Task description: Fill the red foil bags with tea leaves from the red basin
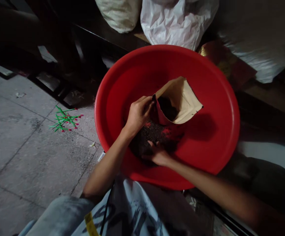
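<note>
A big red plastic basin (206, 85) sits in front of me on the floor. Inside it lies a heap of dark loose material (149, 134), and a paper pouch (181, 98) with a tan lining and red outside stands open over the heap. My left hand (138, 113) pinches the pouch's left edge, fingers closed on it. My right hand (157, 154) lies low in the basin, buried in the dark material with its fingers curled into it.
A bundle of green sticks with red tips (65, 119) lies on the grey tiled floor at the left. White sacks (176, 19) lean behind the basin, another (262, 39) at the right. Dark furniture stands at the upper left.
</note>
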The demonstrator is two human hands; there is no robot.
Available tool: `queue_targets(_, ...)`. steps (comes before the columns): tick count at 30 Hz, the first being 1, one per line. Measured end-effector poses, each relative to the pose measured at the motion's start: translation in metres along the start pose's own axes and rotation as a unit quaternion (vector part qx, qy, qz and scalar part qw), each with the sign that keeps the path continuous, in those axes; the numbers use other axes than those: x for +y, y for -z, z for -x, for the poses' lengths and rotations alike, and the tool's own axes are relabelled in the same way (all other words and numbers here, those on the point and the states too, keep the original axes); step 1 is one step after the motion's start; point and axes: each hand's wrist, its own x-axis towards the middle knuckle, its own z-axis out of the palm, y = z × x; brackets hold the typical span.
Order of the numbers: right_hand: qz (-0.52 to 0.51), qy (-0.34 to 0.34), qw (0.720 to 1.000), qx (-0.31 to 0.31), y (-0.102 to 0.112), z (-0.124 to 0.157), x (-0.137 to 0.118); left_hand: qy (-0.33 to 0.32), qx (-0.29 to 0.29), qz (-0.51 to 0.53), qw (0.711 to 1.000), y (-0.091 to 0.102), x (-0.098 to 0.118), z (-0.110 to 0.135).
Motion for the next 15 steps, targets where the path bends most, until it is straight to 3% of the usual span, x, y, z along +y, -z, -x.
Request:
queue_targets(5,-0.036,0.052,0.998,0.010,-0.015,-0.003,-0.009,0.004,-0.009,0.023,1.000,0.000,0.001,0.001)
queue_targets(9,-0.082,0.077,0.994,0.014,-0.003,-0.007,-0.008,0.009,-0.027,0.021,0.999,0.003,0.002,0.002)
queue_targets(12,-0.118,0.112,0.986,0.039,0.036,0.016,-0.019,0.007,-0.036,0.027,0.999,0.007,0.005,0.000)
queue_targets(15,-0.141,0.204,0.960,0.131,0.100,0.059,-0.036,0.004,-0.051,0.026,0.998,0.010,0.008,-0.003)
